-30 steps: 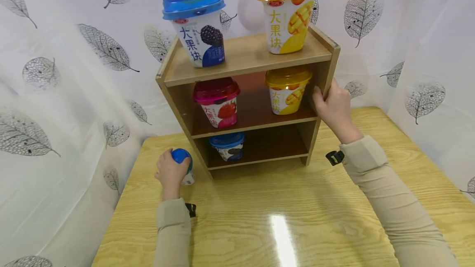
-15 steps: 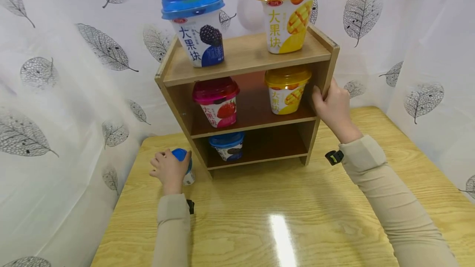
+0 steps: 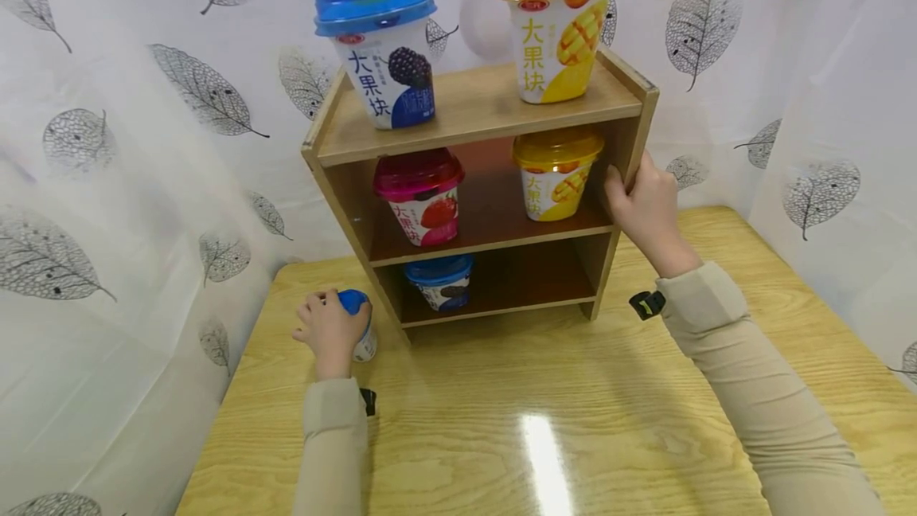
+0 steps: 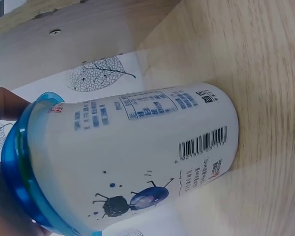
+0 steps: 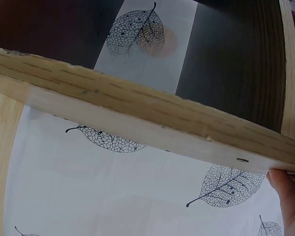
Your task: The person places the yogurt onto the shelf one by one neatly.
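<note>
At the left of the wooden shelf unit (image 3: 466,134), my left hand (image 3: 329,333) grips the blue lid of a white yogurt cup (image 3: 366,345). The left wrist view shows this yogurt cup (image 4: 132,157) from its barcode side, its base at the wood tabletop. Fingers (image 4: 5,104) curl over the lid; the palm side is dark there. My right hand (image 3: 648,217) grips the unit's right side panel, thumb on the inner side and fingers mostly hidden behind. In the right wrist view part of that hand (image 5: 291,201) shows at the panel (image 5: 137,110).
On the unit's top stand a blue-lidded yogurt cup (image 3: 390,86) and a yellow-lidded one (image 3: 552,46). The middle shelf holds a pink-lidded cup (image 3: 423,209) and a yellow-lidded cup (image 3: 555,181); a blue-lidded cup (image 3: 444,293) is below. Leaf-patterned sheeting (image 3: 179,181) surrounds the table (image 3: 458,420).
My left hand has shifted slightly, its outer fingers spread a bit farther left, and the held yogurt cup has moved a little. The right hand and the shelf unit look unchanged.
</note>
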A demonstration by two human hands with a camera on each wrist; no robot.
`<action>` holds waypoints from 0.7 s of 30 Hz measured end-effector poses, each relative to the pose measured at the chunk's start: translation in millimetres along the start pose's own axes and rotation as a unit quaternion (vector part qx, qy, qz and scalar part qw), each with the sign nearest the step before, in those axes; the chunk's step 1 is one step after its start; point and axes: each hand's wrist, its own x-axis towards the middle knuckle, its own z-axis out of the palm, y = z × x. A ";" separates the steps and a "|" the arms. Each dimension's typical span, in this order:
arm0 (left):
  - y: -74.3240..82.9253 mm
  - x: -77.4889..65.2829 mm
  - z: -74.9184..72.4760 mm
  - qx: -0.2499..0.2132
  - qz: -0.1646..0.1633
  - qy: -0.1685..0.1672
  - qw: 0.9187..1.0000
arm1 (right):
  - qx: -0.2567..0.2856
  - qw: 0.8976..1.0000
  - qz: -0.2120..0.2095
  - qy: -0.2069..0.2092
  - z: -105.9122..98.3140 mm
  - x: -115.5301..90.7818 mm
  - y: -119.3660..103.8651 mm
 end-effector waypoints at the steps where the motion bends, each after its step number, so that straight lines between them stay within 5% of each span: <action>1: 0.3 -1.1 -0.1 -0.006 0.006 0.003 1.000 | 0.000 1.000 0.000 0.000 0.1 0.0 0.1; 15: 7.8 -10.9 0.8 -0.076 0.059 0.040 0.995 | -0.001 1.000 0.001 -0.001 -0.5 -0.3 0.4; 21: 9.3 -11.5 0.9 -0.041 0.045 0.058 0.996 | 0.000 1.000 -0.005 0.001 -0.2 -0.5 0.3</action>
